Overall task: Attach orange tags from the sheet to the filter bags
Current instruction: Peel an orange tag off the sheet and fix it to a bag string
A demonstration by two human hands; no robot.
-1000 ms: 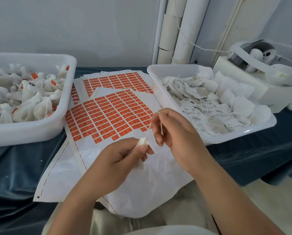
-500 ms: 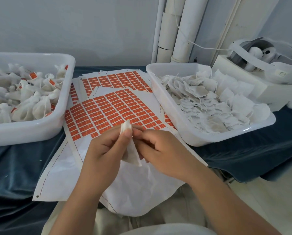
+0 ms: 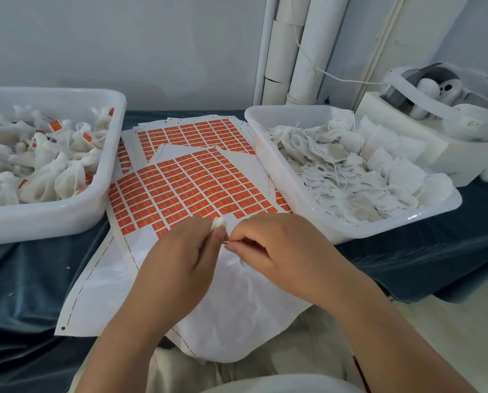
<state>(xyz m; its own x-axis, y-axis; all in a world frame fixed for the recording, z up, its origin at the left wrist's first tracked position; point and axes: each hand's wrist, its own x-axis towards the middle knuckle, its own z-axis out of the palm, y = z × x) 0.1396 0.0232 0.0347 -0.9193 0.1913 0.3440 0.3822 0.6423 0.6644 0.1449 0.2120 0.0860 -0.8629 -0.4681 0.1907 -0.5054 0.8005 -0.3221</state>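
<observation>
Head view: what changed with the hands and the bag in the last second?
The right hand, earlier raised and apart, came down and in to meet the left hand, which moved forward over the tag sheet. Both now pinch the filter bag, held throughout by the left. The left bin, right bin and tag sheet stayed put.

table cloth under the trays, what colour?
Dark teal-blue cloth, plain, no pattern. Head view, clearest at lower left.
</observation>
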